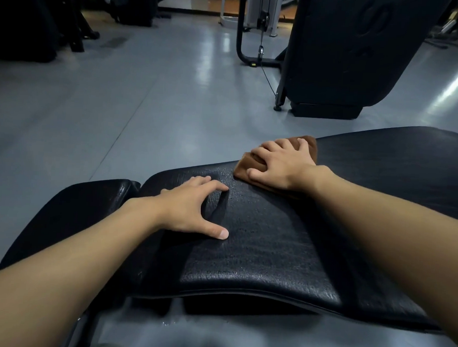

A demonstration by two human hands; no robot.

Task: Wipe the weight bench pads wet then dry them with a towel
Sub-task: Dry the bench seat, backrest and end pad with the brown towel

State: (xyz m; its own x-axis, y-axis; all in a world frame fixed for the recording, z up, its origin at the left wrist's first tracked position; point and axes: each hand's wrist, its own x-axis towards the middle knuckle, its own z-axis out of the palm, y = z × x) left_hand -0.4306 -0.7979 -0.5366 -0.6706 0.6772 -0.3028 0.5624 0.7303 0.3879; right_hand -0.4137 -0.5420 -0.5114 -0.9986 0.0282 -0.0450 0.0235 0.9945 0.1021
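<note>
a grey, glossy gym floor point(147, 104) is stretching away to the far side, catching pale streaks of light; at the far left, dark exercise equipment point(32, 20) is standing in shadow; at the far right, a large black padded machine point(359, 48) is rising from the floor, with a curved black tube frame point(240, 29) and a thin hanging cable just to its left; in the near part of the scene, a long black pad point(258, 253) with a grained, leather-like skin is running from the near middle out to the right, and its surface is shining in patches between the two arms; a smaller black pad point(84, 206) is sitting just beside its left end, with a narrow gap showing between the two; the left hand point(192, 206) is resting on the left part of the long pad, lying open with fingers spread and the palm arched, fingertips and thumb pressing into the cover and making a shallow crease; the right hand point(283, 162) is lying further away and to the right, on top of a folded brown towel point(311, 145); its fingers are bending over the cloth and its thumb is hooking the near left edge, so it is gripping the towel and holding it flat against the far edge of the long pad; both forearms are bare and are reaching in from the near corners.
</note>
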